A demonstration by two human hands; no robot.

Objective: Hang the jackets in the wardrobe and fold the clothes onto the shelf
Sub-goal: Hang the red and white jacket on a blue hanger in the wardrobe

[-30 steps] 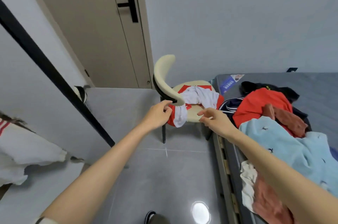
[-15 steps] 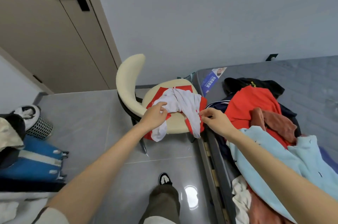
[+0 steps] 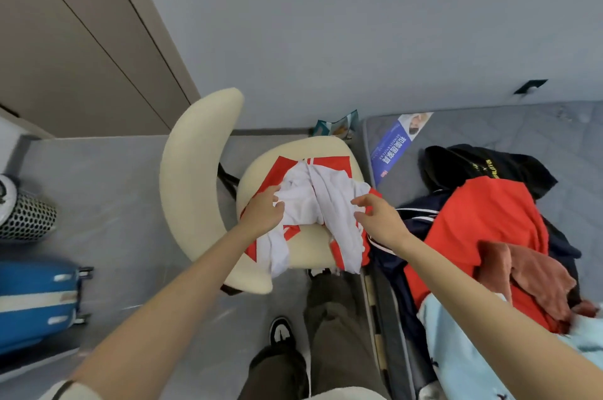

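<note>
A white and red garment (image 3: pixel 319 200) lies crumpled on the seat of a cream chair (image 3: pixel 310 256), with ends hanging over the front edge. My left hand (image 3: pixel 262 210) lies on the garment's left side and pinches a bunch of white cloth between thumb and fingers. With its fingers spread, my right hand (image 3: pixel 378 216) hovers at the garment's right edge and holds nothing. On the grey mattress (image 3: pixel 522 128) to the right is a heap of clothes: a red top (image 3: pixel 489 220), a black garment (image 3: pixel 473 164), a navy one (image 3: pixel 408 236), a rust one (image 3: pixel 528 279) and a light blue one (image 3: pixel 456 350).
The chair's curved back (image 3: pixel 192 187) stands left of the seat. A blue suitcase (image 3: pixel 32 301) and a mesh bin (image 3: pixel 26 216) sit on the floor at the left. A beige door (image 3: pixel 65 56) is at the upper left. My shoe (image 3: pixel 282 332) is below the chair.
I have stepped closer and now look down on the chair. Both hands have moved onto the garment, the left taking hold of the white cloth and the right opening at its right edge.
</note>
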